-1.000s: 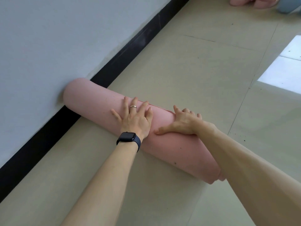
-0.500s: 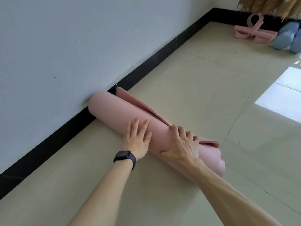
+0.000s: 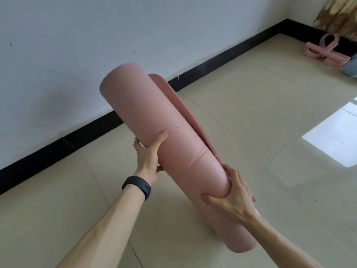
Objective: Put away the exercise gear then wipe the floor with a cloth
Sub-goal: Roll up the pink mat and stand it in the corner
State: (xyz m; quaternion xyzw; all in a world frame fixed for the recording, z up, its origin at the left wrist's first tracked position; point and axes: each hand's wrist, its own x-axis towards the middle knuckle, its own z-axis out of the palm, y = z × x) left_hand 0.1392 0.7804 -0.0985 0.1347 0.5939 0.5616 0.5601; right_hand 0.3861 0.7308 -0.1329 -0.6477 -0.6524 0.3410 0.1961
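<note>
A pale wall [image 3: 58,35] fills the far left, and a beige tiled floor [image 3: 251,105] spreads across the rest, with a black skirting board [image 3: 96,130] running between them. A bright patch of light [image 3: 332,136] lies on the tiles at the right.

The rolled pink mat [image 3: 146,113] stands tilted in the middle, its upper end leaning far and left toward the wall and its lower end near and right, down by the floor. Whether that end touches the tiles cannot be told. A loose outer flap gapes along its right side.

The left hand [image 3: 148,157] grips the roll at mid-length, thumb across the front and fingers hidden behind. The right hand [image 3: 233,198] clasps it lower down, thumb dented into the foam.

More pink exercise gear [image 3: 320,53] lies in the far right corner. A dark wristband [image 3: 138,186] circles the left wrist.
</note>
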